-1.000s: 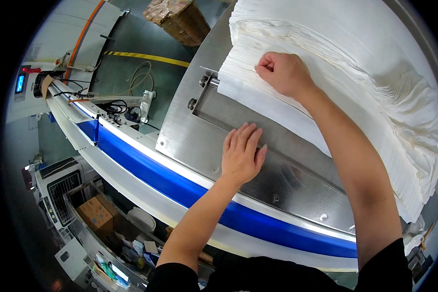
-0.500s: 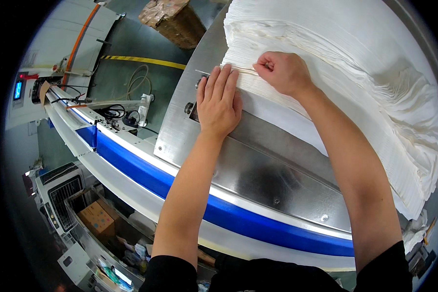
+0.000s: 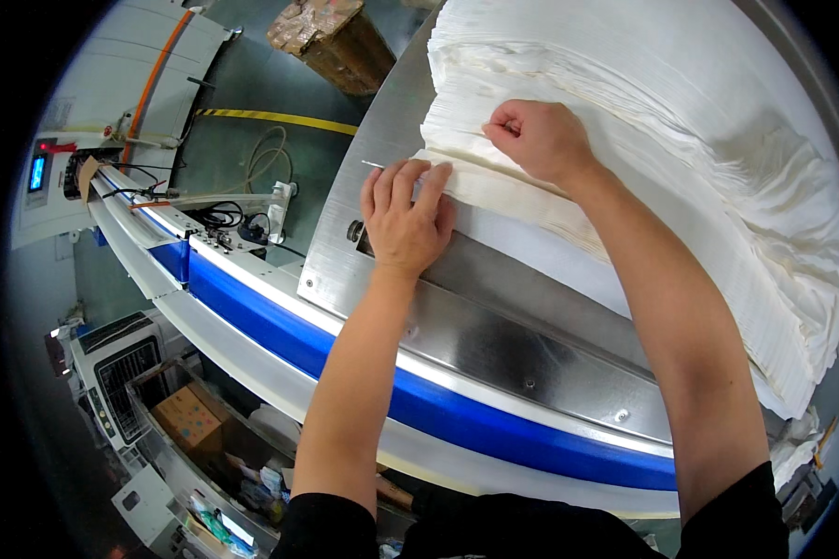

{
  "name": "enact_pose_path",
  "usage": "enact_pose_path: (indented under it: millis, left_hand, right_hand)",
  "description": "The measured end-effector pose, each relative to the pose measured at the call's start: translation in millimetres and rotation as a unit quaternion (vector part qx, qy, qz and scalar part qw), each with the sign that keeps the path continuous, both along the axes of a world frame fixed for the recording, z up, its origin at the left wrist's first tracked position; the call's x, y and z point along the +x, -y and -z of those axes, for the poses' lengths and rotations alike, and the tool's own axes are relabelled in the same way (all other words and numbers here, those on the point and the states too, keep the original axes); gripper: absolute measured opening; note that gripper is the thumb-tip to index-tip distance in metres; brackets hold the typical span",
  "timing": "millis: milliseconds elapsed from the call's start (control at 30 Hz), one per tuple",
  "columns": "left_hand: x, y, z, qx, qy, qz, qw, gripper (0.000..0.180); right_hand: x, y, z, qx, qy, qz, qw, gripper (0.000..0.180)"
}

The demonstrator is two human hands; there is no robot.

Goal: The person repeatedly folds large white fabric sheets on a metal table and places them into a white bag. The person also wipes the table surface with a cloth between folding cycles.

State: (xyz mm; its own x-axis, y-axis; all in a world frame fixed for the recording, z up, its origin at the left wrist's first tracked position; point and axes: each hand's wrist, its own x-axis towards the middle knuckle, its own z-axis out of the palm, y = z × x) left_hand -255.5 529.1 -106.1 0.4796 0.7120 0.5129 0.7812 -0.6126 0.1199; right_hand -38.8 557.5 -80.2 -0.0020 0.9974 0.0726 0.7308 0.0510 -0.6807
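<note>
A big stack of white, thin, soft-looking sheets (image 3: pixel 625 121) lies pleated on a metal table (image 3: pixel 340 252); whether it is cloth or paper I cannot tell. My left hand (image 3: pixel 405 216) is at the near left corner of a front section (image 3: pixel 522 200) of the sheets, its fingers bent over the edge. Out past those fingertips pokes a thin light rod (image 3: pixel 371 165). My right hand (image 3: pixel 538 140) is closed in a pinch above the sheets, behind a gap along that section. What its fingers hold is hidden.
Below the left hand a dark knob (image 3: pixel 355 231) sticks up from the table. A blue strip (image 3: pixel 457 410) runs along the near edge. Beyond, on the floor, stands a taped brown carton (image 3: pixel 336 47); cables and a machine with a lit screen (image 3: pixel 37 171) are at left.
My left hand has come nearer and its fingers have bent; the rod has come along with it. A front section of the sheets has parted from the rest. The right hand has hardly moved.
</note>
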Motion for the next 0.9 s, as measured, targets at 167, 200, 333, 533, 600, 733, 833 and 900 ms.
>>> enact_pose_path:
  millis: [167, 200, 333, 533, 600, 733, 833, 900]
  left_hand:
    - [-16, -14, -27, -0.062, -0.057, 0.123, 0.989, 0.037]
    - [-15, -18, -32, -0.082, -0.069, 0.159, 0.981, 0.036]
    - [-13, -30, -60, -0.197, -0.193, 0.171, 0.946, 0.040]
    - [35, -35, -100, -0.253, -0.421, 0.089, 0.867, 0.055]
    - [78, -29, -84, -0.232, -0.577, 0.014, 0.783, 0.040]
    - [104, -18, -70, -0.211, -0.593, 0.026, 0.777, 0.032]
    - [33, -56, -31, -0.159, -0.518, 0.057, 0.839, 0.029]
    - [36, -60, -16, -0.162, -0.524, 0.014, 0.836, 0.021]
  right_hand:
    - [-17, 67, -22, 0.039, -0.035, 0.011, 0.999, 0.021]
    - [-15, 92, -19, 0.059, 0.007, 0.037, 0.998, 0.020]
    - [48, 191, -15, -0.013, 0.143, 0.183, 0.973, 0.026]
    - [241, 368, -8, -0.085, 0.315, 0.335, 0.884, 0.042]
    - [301, 431, -10, -0.111, 0.293, 0.388, 0.867, 0.046]
    - [400, 540, -9, -0.118, 0.324, 0.430, 0.834, 0.053]
    - [451, 585, -15, -0.162, 0.328, 0.437, 0.822, 0.057]
    - [485, 621, -14, -0.199, 0.335, 0.434, 0.812, 0.058]
